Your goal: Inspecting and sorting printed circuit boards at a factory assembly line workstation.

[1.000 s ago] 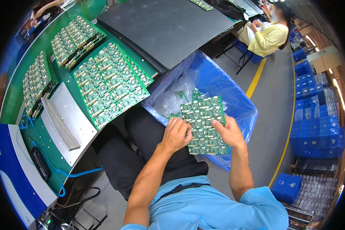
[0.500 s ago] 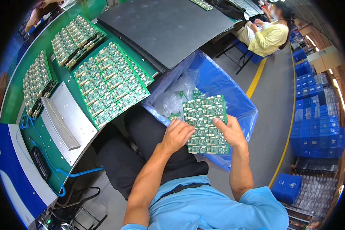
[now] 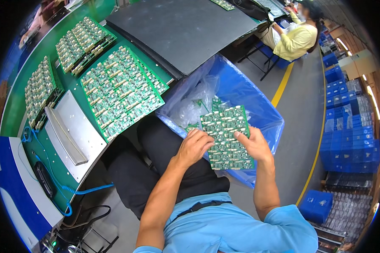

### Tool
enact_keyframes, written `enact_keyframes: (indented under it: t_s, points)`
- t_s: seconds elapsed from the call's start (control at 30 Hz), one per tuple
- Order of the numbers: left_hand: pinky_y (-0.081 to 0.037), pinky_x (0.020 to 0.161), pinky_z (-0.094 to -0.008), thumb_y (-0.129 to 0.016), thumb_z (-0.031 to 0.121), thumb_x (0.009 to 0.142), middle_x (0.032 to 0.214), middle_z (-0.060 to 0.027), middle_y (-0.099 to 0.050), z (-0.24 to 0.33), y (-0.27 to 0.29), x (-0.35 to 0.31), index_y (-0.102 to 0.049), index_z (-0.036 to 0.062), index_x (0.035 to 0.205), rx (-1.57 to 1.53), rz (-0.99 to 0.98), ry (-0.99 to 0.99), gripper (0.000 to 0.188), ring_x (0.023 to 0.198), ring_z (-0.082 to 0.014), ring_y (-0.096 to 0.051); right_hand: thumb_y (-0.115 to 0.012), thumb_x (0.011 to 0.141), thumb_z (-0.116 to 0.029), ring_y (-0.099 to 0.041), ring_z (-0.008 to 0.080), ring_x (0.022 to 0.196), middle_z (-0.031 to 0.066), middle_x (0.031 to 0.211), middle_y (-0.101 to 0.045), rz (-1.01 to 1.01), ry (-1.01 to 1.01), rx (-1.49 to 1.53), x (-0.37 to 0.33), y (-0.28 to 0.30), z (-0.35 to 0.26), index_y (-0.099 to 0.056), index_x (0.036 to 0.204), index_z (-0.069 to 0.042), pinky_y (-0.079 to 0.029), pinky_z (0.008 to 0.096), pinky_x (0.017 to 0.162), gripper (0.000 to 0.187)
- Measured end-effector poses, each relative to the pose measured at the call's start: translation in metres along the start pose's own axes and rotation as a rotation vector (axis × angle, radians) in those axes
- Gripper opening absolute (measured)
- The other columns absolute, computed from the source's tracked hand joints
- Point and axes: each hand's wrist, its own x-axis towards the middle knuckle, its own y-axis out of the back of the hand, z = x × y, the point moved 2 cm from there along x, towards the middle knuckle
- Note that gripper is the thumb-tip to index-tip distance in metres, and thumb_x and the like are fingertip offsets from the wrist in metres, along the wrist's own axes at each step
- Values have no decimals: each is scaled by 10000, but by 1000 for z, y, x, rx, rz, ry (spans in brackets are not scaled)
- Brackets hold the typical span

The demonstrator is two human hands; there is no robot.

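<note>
A green circuit board panel (image 3: 226, 137), packed with small components, is held over the near side of a blue bin (image 3: 257, 111) lined with clear plastic. My right hand (image 3: 255, 143) grips its right edge, thumb on top and fingers underneath. At the left edge my left hand (image 3: 194, 147) has its fingers curled closed against the panel; their tips are partly hidden. Inside the bin lie crumpled clear plastic (image 3: 190, 105) and green board scraps (image 3: 202, 105).
Left of the bin, the green bench holds stacked circuit board panels (image 3: 120, 90), a silver metal plate with a curved bar (image 3: 67, 135) and a coiled blue cord (image 3: 86, 192). A black mat (image 3: 177, 31) covers the far bench. A seated person (image 3: 297, 40) works at far right, near stacked blue boxes (image 3: 348, 143).
The circuit board panel has tilted slightly, its top edge shifting a little left. Both hands keep nearly the same places on it. The seated person's arms have moved slightly.
</note>
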Motion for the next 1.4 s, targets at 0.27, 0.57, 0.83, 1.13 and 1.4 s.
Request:
enact_keyframes:
  t_s: [0.27,0.57,0.83,1.13,1.4]
  points:
    - [-454,736,-384,-731,24,723,815,-67,-565,2,-4,1,-619,76,847,26,-41,-47,175,793,-268,-578,-577,973,-129,-589,79,801,28,901,-691,-65,22,-40,-1,-1,-1,-666,1054,33,-498,286,713,202]
    - [-471,713,-385,-714,-27,691,837,-93,-583,3,2,-1,-601,56,857,109,222,29,217,783,-281,-587,-578,962,-154,-594,89,798,33,883,-689,34,-32,17,0,-3,1,-669,1031,33,-495,291,716,219]
    - [-463,739,-387,-758,60,745,840,-77,-563,10,-1,3,-650,62,904,44,50,-58,192,807,-275,-573,-580,960,-158,-607,90,788,34,873,-697,28,-10,-16,-1,-5,-10,-670,1018,31,-501,295,702,218]
    - [-493,661,-392,-710,-28,691,814,-103,-565,7,-4,-4,-591,50,834,28,230,101,202,751,-302,-586,-582,963,-142,-616,94,803,48,905,-703,38,19,5,0,-6,-3,-660,1041,44,-506,294,716,217]
    - [-490,684,-387,-763,12,725,847,-100,-583,1,-1,0,-633,48,840,23,230,89,177,779,-289,-596,-573,968,-147,-629,110,821,54,933,-706,69,-20,57,1,1,3,-660,1073,40,-511,297,735,232]
